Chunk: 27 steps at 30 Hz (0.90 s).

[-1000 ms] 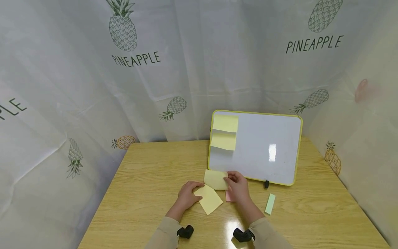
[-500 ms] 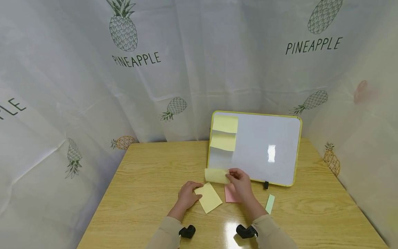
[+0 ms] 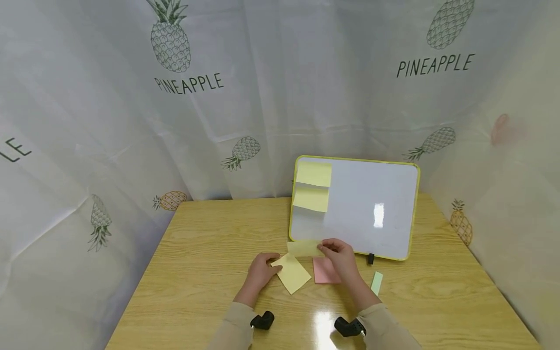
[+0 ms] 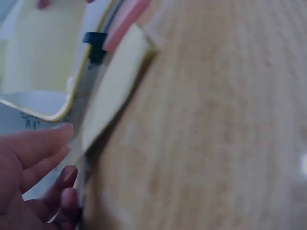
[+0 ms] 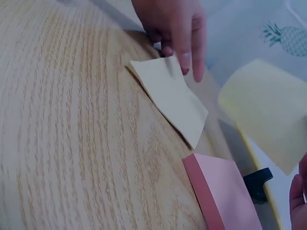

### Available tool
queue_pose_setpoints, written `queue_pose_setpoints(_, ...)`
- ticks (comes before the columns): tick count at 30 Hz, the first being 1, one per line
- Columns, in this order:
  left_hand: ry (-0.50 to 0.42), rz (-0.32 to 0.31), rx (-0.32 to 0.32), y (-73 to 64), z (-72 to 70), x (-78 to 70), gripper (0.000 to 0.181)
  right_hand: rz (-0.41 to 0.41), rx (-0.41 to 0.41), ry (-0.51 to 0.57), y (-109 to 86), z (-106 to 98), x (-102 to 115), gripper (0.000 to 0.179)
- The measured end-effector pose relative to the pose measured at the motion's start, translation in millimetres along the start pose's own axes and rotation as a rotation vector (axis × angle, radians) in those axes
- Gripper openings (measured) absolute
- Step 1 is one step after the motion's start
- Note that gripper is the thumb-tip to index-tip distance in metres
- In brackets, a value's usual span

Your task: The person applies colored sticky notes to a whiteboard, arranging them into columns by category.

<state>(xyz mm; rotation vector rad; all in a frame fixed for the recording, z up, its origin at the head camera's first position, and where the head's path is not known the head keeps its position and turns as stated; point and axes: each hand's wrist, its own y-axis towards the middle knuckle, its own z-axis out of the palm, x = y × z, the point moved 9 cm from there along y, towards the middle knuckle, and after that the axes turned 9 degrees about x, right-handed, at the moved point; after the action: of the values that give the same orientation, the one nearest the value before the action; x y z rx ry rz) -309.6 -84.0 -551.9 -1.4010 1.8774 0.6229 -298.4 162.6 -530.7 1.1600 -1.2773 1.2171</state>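
Note:
My right hand point(image 3: 343, 262) pinches a single yellow sticky note point(image 3: 302, 248) by its right end, just below the lower left corner of a whiteboard point(image 3: 363, 214). In the right wrist view that note point(image 5: 264, 108) hangs curved in the air. My left hand point(image 3: 261, 272) holds a pale yellow sticky note pad point(image 3: 294, 274) at its left corner, thumb and forefinger on either side. The left wrist view shows this pad point(image 4: 112, 86) lying aslant on the wood. A pink sticky note pad point(image 5: 225, 191) lies right of it, partly behind my right forearm in the head view.
The yellow-framed whiteboard leans at the back, with two yellow notes point(image 3: 313, 174) stuck one above the other on its left side. A black clip-like foot point(image 3: 371, 258) supports its lower edge. A narrow green pad point(image 3: 376, 283) lies right of my right forearm. Pineapple-printed curtains surround the table point(image 3: 205, 243).
My right hand has lifted the yellow note away from the pad and tilted it flatter, toward the whiteboard's lower edge. More of the pink pad shows. My left hand has stayed at the yellow pad.

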Motion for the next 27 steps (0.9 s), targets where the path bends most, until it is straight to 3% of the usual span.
queue_pose_setpoints(3,-0.152,0.006,0.038,1.7,-4.1,-4.3,0.034,-0.007,0.000,-0.013,-2.0,-0.2,2.0,0.015)
queue_pose_setpoints(11,-0.386,0.028,0.173,8.5,-0.1,-27.6,0.057,-0.064,0.010,-0.005,-4.4,-0.7,6.7,0.011)
queue_pose_setpoints(14,-0.416,0.025,0.224,13.4,4.6,-34.2,0.064,-0.074,0.020,0.002,-7.0,-1.8,9.0,0.012)
queue_pose_setpoints(19,-0.424,0.016,0.268,25.2,9.4,-38.5,0.060,-0.050,0.032,0.004,-10.4,-5.5,9.4,0.012)
queue_pose_setpoints(27,-0.442,0.024,0.261,40.9,7.1,-45.8,0.045,-0.021,0.055,-0.046,-9.7,-11.8,13.0,0.019)
